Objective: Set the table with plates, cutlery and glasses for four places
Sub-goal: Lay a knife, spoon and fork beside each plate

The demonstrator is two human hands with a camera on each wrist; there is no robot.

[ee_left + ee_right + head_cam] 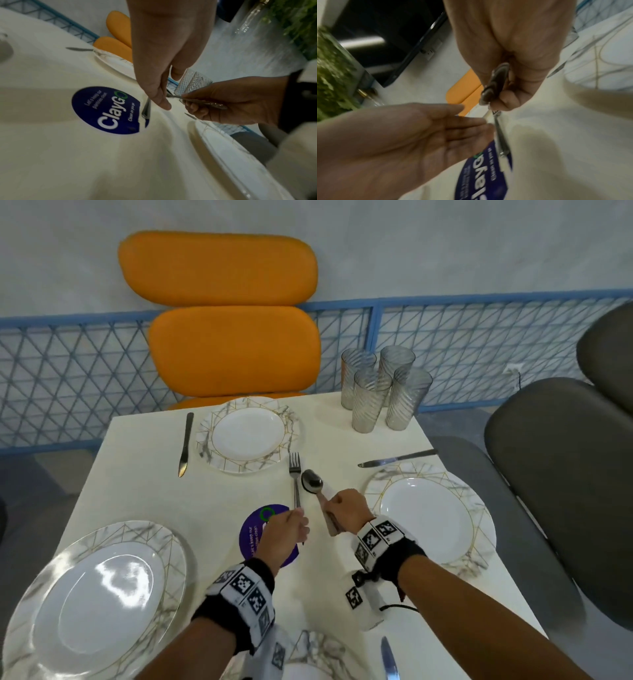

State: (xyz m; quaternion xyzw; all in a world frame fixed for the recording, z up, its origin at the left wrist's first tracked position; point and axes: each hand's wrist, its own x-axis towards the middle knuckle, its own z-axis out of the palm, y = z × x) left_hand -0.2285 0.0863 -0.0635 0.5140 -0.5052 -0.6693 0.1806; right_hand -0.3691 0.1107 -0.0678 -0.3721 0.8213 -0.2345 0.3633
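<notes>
Steel spoons [312, 481] gripped in right hand [346, 505], four glasses [383, 390] empty

plates [251, 462] white, grey-marbled, gold lines; table [144, 474] cream; sticker [251, 534] purple; chair [219, 313] orange

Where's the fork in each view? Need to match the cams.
Head: fork centre, tines pointing away, handle at the left hand, above the purple sticker.
Left wrist: only its handle end shows, centre, under the fingers at the sticker's right edge.
Right wrist: handle lower centre, running down over the sticker.
Shared landmark: the sticker.
</notes>
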